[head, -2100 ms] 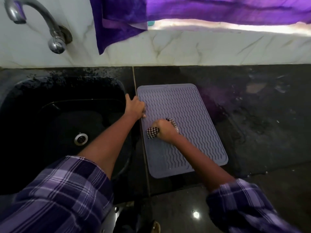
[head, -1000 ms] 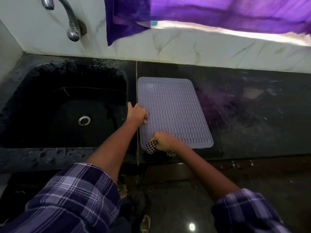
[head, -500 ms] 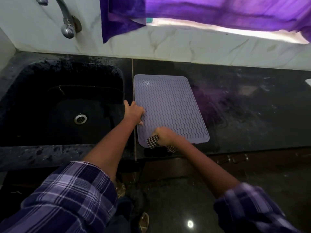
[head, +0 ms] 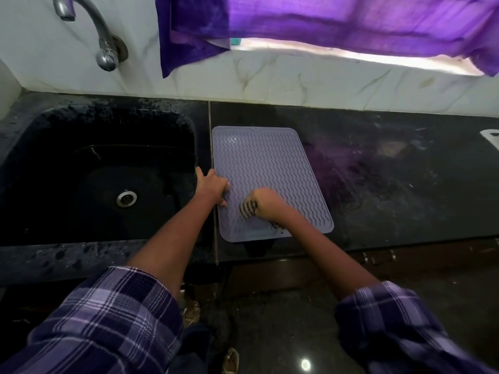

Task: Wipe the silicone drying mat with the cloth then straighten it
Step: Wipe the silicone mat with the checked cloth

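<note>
A lilac silicone drying mat [head: 267, 163] with a wavy ribbed surface lies flat on the black counter, just right of the sink. My right hand [head: 266, 202] is closed around a bunched black-and-white checked cloth [head: 248, 209] and presses it on the mat's near half. The cloth is blurred by motion. My left hand [head: 213, 186] lies on the mat's left edge with its fingers on the ribs, pinning it down.
A black sink [head: 97, 174] with a metal drain [head: 126, 198] sits left of the mat, with a chrome tap [head: 100, 36] on the marble wall above. A purple curtain [head: 324, 25] hangs over the window. The stained counter [head: 405, 179] extends right, with a white object [head: 491, 137] at its edge.
My right hand has carried the cloth from the mat's near-left corner up onto the mat's near half. The left hand has stayed on the left edge.
</note>
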### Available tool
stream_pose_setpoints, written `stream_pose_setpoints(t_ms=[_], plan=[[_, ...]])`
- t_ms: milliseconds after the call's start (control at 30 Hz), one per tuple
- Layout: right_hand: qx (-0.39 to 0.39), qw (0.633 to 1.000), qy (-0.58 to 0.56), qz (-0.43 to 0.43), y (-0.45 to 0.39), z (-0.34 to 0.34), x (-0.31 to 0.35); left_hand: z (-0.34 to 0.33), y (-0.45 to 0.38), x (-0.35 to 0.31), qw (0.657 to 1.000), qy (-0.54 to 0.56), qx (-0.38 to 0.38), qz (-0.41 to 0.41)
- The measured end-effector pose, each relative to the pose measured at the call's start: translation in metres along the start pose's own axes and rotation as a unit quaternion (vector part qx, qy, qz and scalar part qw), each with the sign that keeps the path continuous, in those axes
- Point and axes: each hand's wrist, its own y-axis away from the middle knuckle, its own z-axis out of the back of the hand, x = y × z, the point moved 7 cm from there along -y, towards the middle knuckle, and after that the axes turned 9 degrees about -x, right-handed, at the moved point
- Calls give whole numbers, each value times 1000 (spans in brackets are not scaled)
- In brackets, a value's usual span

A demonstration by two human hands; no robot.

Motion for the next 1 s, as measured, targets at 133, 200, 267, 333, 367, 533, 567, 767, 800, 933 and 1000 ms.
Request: stream_pose_setpoints(t_ms=[133,200,267,333,367,533,567,767,800,933,1000], plan=[[-49,999,10,-12,3,-5,-4,1,2,-1,1000,-16,-4,-2],[-22,999,16,20,28,-20,-6,3,0,-2,1000,-22,-6,-2],[30,999,21,27,45,-25,-13,4,1,-4,1000,-26,-4,-6],[82,996,35,6,37,-19,-13,3,0,-4,1000,-25,-4,-2],[73,997,40,-5,26,-11,-9,4,0,-5,1000,-27,-3,0],[9,999,46,11,8,-19,28,2,-1,-3,1000,-28,-6,7],[27,998,49,8,14,-30,24,2,-1,-3,1000,-20,-7,6],[50,998,-35,12,8,8,-22,7,0,6,999,37,16,-11],[25,998,-61,2,-1,23,-29,9,-1,10,999,51,11,-10],[-23,996,-84,-26,-44,59,-37,19,-19,33,997,65,-27,20],[-8,994,-77,-76,-71,60,-33,23,-34,42,998,49,-35,34]])
